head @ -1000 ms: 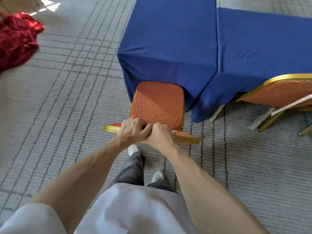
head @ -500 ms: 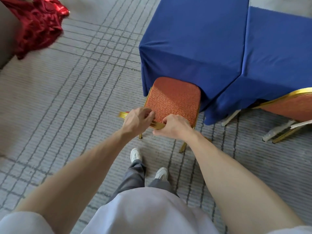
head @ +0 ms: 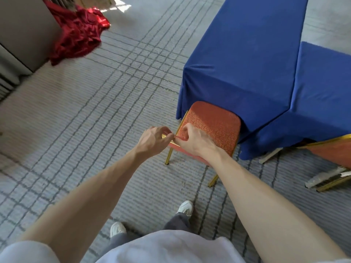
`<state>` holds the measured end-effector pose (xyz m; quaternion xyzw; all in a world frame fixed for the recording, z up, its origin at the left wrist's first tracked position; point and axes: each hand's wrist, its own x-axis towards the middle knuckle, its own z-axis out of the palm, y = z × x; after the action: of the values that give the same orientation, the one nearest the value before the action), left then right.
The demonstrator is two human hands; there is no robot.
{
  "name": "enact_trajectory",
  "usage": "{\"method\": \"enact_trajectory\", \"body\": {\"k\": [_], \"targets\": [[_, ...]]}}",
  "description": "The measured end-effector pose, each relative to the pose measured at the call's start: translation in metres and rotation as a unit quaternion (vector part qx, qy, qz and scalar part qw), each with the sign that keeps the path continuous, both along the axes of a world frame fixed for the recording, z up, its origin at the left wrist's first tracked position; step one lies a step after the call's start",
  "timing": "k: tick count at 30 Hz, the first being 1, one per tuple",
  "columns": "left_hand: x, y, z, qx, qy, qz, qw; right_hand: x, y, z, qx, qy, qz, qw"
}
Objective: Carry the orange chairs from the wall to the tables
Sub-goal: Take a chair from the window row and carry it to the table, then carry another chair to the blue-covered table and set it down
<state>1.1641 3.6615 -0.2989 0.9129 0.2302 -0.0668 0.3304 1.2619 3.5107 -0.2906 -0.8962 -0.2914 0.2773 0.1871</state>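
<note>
Your left hand (head: 154,138) curls its fingers round the gold top rail of the orange patterned chair with a gold metal frame (head: 214,128). Your right hand (head: 193,140), just beside it at its 3 o'clock, grips the same chair back, knuckles over the seat. That chair stands on the grey lined carpet (head: 95,111) at your 12 o'clock, its seat front tucked against the hanging cloth of the blue-draped desk (head: 247,63). A second orange chair (head: 334,150) sits at 3 o'clock, and a crumpled red satin cloth (head: 77,35) lies at 11 o'clock.
</note>
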Motion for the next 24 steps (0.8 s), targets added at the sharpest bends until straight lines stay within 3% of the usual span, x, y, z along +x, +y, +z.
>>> {"method": "enact_trajectory", "body": {"k": [5,13,22,24], "targets": [[-0.066,0.071,0.018,-0.008,-0.009,0.067,0.998,-0.038,0.074,0.006,0.048,0.020,0.015,0.999],[-0.250,0.219,0.043,0.012,-0.036,0.207,0.978,-0.175,0.249,0.042,0.090,0.023,0.143,0.985],[-0.506,0.363,0.096,0.048,-0.109,0.412,0.903,-0.375,0.431,0.093,0.189,0.063,0.271,0.942],[-0.575,0.387,0.107,0.057,-0.125,0.473,0.870,-0.434,0.478,0.104,0.208,0.073,0.317,0.922]]}}
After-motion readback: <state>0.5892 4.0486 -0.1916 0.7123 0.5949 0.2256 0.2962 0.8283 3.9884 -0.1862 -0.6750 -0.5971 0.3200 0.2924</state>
